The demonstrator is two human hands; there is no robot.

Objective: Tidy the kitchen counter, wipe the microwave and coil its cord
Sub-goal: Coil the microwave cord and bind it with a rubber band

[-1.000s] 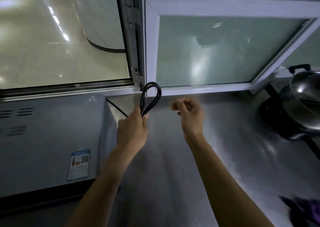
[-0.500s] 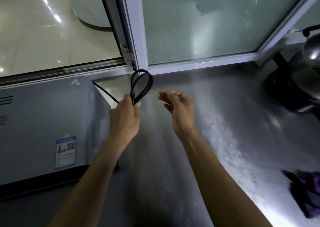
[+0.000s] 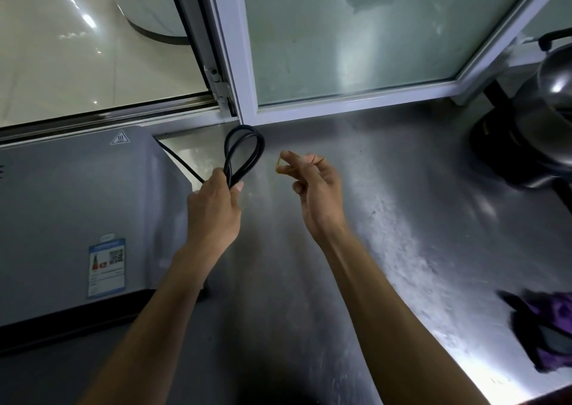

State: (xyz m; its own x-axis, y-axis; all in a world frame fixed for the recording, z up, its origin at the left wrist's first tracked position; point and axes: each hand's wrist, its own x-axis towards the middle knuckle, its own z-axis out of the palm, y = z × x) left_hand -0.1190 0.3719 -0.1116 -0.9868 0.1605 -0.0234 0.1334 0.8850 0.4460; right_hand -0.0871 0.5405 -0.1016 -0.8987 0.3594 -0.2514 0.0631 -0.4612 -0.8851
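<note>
- The left hand [image 3: 213, 209] is gripping the black cord [image 3: 244, 154] in its fist, and the folded loops are standing up out of the fist, with the long axis pointing away from the person toward the window frame [image 3: 244, 73].
- One strand of the cord is running from the fist to the left, behind the microwave [image 3: 71, 206].
- The right hand [image 3: 315, 191] is hanging just to the right of the loops, not touching them, and its fingers are pinching a thin yellow rubber band [image 3: 280, 164].
- The band is facing the loops from the right, at nearly the same height as their middle.
- I am judging that the next move is to bring the band leftward over the top of the loops, so the right hand is the nearer one for it.
- Both hands are over the steel counter [image 3: 387, 219].
</note>
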